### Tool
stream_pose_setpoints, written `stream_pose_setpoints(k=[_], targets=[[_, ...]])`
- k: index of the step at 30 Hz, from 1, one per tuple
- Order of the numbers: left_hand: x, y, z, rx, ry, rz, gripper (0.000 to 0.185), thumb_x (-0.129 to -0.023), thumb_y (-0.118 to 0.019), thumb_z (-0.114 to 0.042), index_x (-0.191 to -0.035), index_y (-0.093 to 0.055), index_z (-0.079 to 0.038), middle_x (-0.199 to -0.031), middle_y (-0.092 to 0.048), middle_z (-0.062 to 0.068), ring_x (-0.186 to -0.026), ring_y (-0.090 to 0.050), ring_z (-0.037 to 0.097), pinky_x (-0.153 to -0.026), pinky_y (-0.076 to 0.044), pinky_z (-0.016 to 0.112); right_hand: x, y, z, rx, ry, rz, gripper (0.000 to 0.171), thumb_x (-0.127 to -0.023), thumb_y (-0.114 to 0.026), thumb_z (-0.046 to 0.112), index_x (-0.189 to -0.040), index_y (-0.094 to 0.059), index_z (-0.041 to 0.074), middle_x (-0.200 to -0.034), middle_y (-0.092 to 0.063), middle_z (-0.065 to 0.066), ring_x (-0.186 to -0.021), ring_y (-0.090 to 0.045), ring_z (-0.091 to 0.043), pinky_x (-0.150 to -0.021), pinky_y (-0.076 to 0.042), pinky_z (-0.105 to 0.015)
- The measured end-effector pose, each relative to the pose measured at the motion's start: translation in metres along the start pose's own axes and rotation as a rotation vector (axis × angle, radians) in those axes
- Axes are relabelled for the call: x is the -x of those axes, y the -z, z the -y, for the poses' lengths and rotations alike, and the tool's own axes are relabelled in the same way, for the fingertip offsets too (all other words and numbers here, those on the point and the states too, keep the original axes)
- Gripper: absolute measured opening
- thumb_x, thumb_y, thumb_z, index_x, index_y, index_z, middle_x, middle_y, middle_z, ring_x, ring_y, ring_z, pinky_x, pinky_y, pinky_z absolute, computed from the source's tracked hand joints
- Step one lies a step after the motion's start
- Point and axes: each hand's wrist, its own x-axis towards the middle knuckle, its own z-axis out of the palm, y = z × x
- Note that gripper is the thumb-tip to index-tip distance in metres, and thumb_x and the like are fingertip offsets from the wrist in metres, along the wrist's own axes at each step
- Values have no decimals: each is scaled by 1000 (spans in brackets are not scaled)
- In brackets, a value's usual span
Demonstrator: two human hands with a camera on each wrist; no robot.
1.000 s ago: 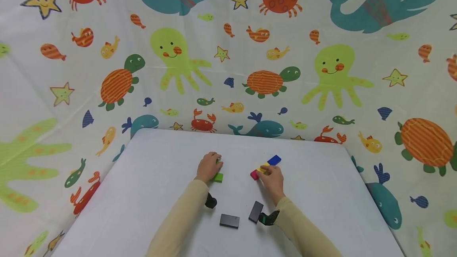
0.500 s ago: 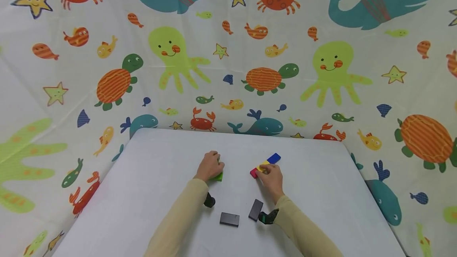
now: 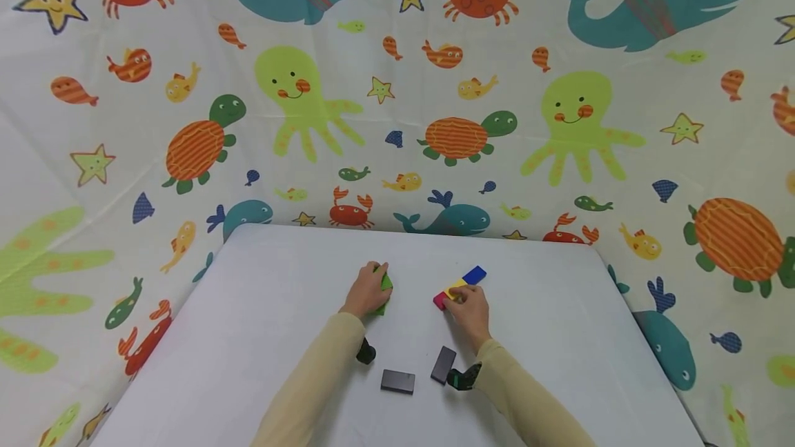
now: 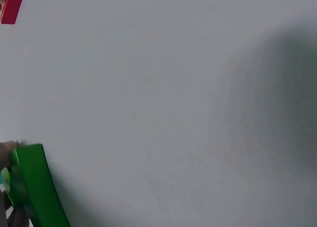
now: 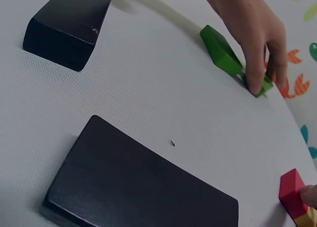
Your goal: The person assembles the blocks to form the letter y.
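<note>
My left hand (image 3: 365, 290) pinches a green block (image 3: 386, 282) on the left half of the white table. Nearer to me, partly under that hand, lies a second green block (image 5: 220, 51), end to end with the pinched one in the right wrist view. Further right, my right hand (image 3: 472, 310) holds a yellow block (image 3: 458, 283) between thumb and fingers. The yellow block sits in a slanting row, with a red block (image 3: 439, 301) at its near end and a blue block (image 3: 475, 274) at its far end. The hand covers part of the yellow block.
Two black blocks lie nearer to me: one (image 3: 397, 381) crosswise in the middle, another (image 3: 444, 365) lengthwise beside my right wrist. The white table (image 3: 279, 364) ends at a curtain (image 3: 397, 102) printed with sea animals.
The green block in my left hand has turned and shows more at the right of the fingers. The left hand has shifted slightly; the right hand stays at the yellow block.
</note>
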Motion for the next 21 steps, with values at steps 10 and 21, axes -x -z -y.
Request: stream_pose_setpoints(k=[10,21], targets=[[-4,-7,-20,-46,-2,37,52,-89,-72,-33,-129,-60,-2,-129,-53,17,-109,-52,29,-89,-50,42,2,0,-1,-2,2,9,29,-82,-77,15,-106,-72,-1,-120,-53,-19,-104,-52,-32,-90,-45,-46],[-7,-21,-36,20,-124,-27,45,-87,-73,-16,-126,-61,5,-123,-51,23,-108,-52,32,-91,-49,41,2,-1,-3,13,31,8,29,-83,-76,15,-106,-72,-1,-117,-53,-17,-102,-52,-30,-89,-44,-45]])
